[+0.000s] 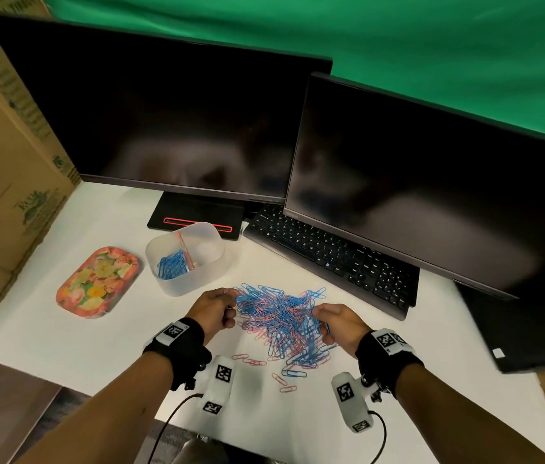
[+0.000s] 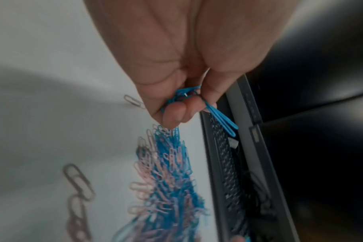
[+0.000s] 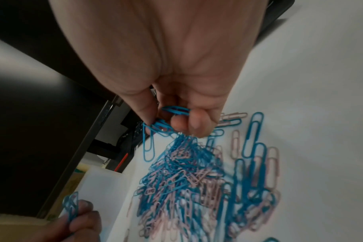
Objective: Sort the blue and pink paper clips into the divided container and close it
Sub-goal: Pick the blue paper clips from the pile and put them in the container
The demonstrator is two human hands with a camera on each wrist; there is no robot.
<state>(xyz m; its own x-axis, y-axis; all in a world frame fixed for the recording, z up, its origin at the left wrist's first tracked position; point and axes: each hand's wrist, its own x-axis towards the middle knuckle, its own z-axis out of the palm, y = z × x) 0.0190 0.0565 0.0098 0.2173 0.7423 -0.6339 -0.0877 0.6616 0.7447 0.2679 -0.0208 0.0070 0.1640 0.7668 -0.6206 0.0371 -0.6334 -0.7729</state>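
A mixed heap of blue and pink paper clips (image 1: 281,318) lies on the white table in front of me. My left hand (image 1: 222,306) is at the heap's left edge and pinches a small bunch of blue clips (image 2: 199,104). At the heap's right edge my right hand (image 1: 326,321) grips several blue clips (image 3: 166,124) in curled fingers. The translucent divided container (image 1: 185,259) stands open behind the heap to the left. Its left compartment holds blue clips (image 1: 172,264); the right one looks empty. The floral lid (image 1: 98,283) lies to the container's left.
A black keyboard (image 1: 331,259) sits just behind and right of the heap, under two dark monitors (image 1: 431,182). A few loose pink clips (image 1: 251,360) lie nearer to me. Cardboard boxes (image 1: 0,162) stand along the left side.
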